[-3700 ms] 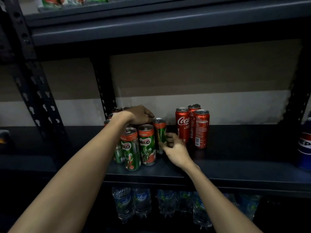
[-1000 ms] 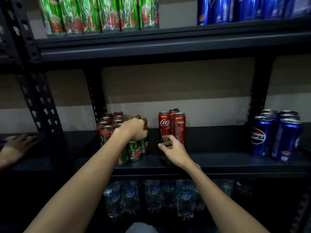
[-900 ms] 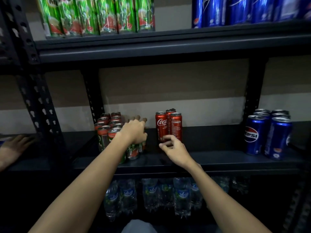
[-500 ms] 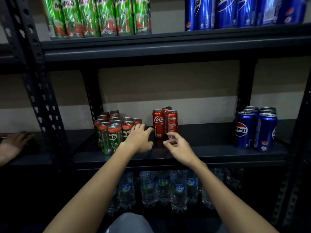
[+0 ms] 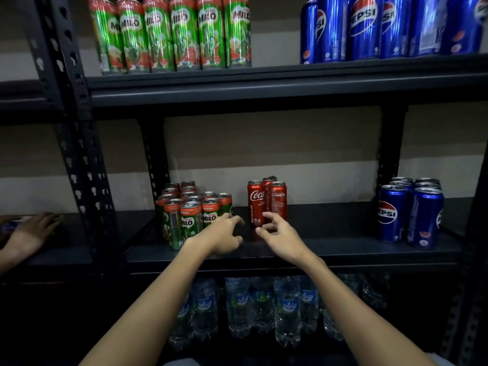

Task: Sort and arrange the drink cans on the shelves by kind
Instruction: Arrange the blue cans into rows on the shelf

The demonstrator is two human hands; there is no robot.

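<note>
Your left hand (image 5: 221, 235) and right hand (image 5: 281, 237) hover open and empty over the middle shelf (image 5: 330, 247), between the Milo cans (image 5: 195, 215) and the three Coca-Cola cans (image 5: 266, 202). Grip each Coke can low around its body so it stays upright.

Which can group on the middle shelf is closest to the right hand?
The red Coca-Cola cans, just beyond the right hand; the Pepsi cans stand far right.

"MILO" is showing on the green cans (image 5: 171, 35) of the top shelf and the green cans (image 5: 195, 215) of the middle shelf, "PEPSI" on the blue cans (image 5: 388, 27) above and the blue cans (image 5: 409, 215) below, "Coca" and "RECYCLE ME" on a red can (image 5: 255, 202).
</note>
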